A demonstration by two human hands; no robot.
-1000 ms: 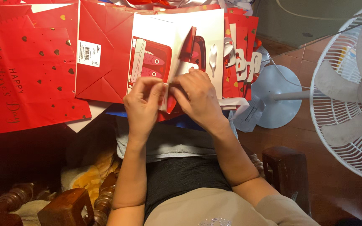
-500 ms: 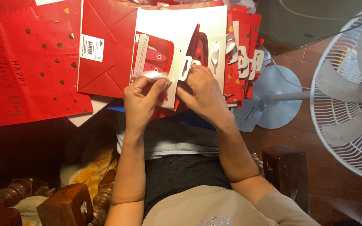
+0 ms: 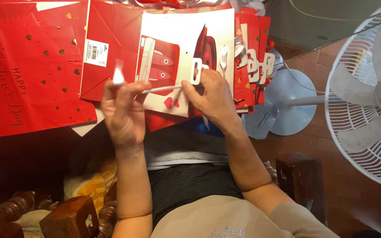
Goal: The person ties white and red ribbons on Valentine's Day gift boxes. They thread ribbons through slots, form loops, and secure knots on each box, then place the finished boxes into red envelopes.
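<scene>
A dark tabletop (image 3: 27, 163) strewn with red paper gift bags fills the upper part of the view, above a tiled floor on the right. Held up over the middle of it is a thin white ribbon strip (image 3: 162, 89), stretched almost level between the two hands. The left hand (image 3: 122, 110) pinches one end between thumb and fingertips, a short tuft of ribbon sticking up above the fingers. The right hand (image 3: 212, 99) has thumb and fingers pressed together on the other end, just under a small white card tag with a slot cut in it (image 3: 196, 71).

Directly behind the ribbon lies a white gift bag printed with a red panel and small hearts (image 3: 179, 44), and the hands cover part of its lower edge. To its right, a stack of red bags with white ribbon handles and tags (image 3: 254, 57) fans outward. To its left lies a plain red bag bearing a white barcode sticker (image 3: 106, 48), then a large flat red bag dotted with gold hearts (image 3: 27, 79).

Further right stands a white pedestal fan (image 3: 371, 92), its round base (image 3: 292, 101) on the floor. Dark carved wooden furniture posts (image 3: 298, 180) frame the person's lap below.
</scene>
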